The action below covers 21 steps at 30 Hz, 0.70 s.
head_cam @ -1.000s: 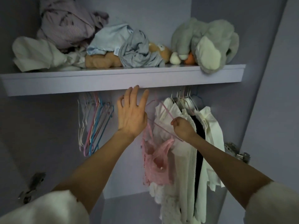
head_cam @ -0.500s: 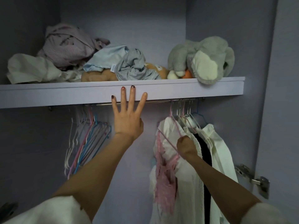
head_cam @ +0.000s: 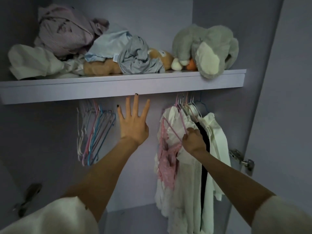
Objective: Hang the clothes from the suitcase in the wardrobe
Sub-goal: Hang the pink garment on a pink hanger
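- Head view: the left hand point(head_cam: 133, 127) is raised with its fingers straight and spread wide, holding nothing; the longest fingertip reaches the lower front edge of the shelf point(head_cam: 118, 89), though whether it touches is hard to tell.
- The right hand point(head_cam: 194, 141) is closed in a fist round the lower corner of a pink hanger point(head_cam: 181, 122), which carries a pink top point(head_cam: 166, 159).
- The pink top hangs at the left end of a row of white clothes point(head_cam: 185, 174), with a narrow black garment point(head_cam: 205, 149) between two of the white ones.
- All of these hang from hangers inside the wardrobe, under the right half of the shelf.
- A bunch of empty hangers point(head_cam: 94, 132), pink, blue and white, hangs under the left half, well apart from the clothes.
- The rail is hidden behind the shelf front, so the hooks' seating cannot be seen.
- On the shelf lie crumpled clothes point(head_cam: 64, 36), a brown soft toy point(head_cam: 101, 67) partly covered by a grey cloth point(head_cam: 138, 59), and a grey plush elephant point(head_cam: 206, 48) whose ear overhangs the edge.
- A metal hinge point(head_cam: 243, 159) shows at the right; another at the lower left is dim and blurred.
- White sleeves are cut off by the bottom edge, and the bottom of the hanging clothes is lost in shadow.
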Tool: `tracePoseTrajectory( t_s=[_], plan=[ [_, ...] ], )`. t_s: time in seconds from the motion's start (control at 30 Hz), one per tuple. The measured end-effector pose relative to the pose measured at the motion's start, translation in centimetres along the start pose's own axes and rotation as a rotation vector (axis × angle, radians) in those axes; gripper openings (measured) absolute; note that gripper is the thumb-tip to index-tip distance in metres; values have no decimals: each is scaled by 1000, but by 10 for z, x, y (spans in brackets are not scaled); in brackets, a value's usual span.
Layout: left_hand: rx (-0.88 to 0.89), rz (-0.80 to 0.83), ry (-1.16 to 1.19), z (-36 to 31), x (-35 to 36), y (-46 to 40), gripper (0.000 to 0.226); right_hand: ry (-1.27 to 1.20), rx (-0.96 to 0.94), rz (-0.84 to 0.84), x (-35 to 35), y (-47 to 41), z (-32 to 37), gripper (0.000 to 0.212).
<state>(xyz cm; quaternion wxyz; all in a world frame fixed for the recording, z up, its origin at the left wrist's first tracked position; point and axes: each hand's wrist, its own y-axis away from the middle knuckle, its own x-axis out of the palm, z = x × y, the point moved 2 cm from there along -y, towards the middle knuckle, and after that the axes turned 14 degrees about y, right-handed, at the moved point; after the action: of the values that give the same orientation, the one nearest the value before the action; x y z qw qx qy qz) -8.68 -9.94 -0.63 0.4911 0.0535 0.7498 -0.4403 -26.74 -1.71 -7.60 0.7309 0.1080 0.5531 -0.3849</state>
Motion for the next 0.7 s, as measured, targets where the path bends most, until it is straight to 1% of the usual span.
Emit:
tracePoseTrajectory(
  t_s=[0.1, 0.2, 0.33, 0.37, 0.43, 0.53, 0.6, 0.63, 0.67, 0.7],
  plan=[
    [-67, 121, 44, 1, 2, 37, 77, 107, -80, -55, -8, 37, 7, 43],
    [-114, 205, 49, 4, 8, 82, 73, 87, -192, 7, 2, 76, 12, 40],
    [-231, 307, 91, 10, 11, 163, 67, 2, -356, 155, 30, 136, 12, 38],
    [-272, 353, 95, 9, 10, 192, 66, -24, -389, 203, 39, 156, 12, 38],
    [-368, 381, 153, 12, 7, 241, 64, -41, -453, 294, 56, 188, 13, 37],
    [-579, 420, 273, 17, -1, 315, 63, -72, -538, 442, 77, 235, 15, 36],
    [-747, 462, 292, 17, -8, 379, 60, -78, -609, 555, 92, 278, 13, 35],
    [-754, 459, 297, 20, -6, 388, 58, -86, -615, 570, 92, 281, 13, 35],
    [-862, 470, 305, 14, -14, 436, 57, -72, -676, 665, 102, 317, 10, 36],
    [-902, 454, 312, 13, -15, 453, 55, -59, -693, 709, 106, 329, 9, 36]
  ],
)
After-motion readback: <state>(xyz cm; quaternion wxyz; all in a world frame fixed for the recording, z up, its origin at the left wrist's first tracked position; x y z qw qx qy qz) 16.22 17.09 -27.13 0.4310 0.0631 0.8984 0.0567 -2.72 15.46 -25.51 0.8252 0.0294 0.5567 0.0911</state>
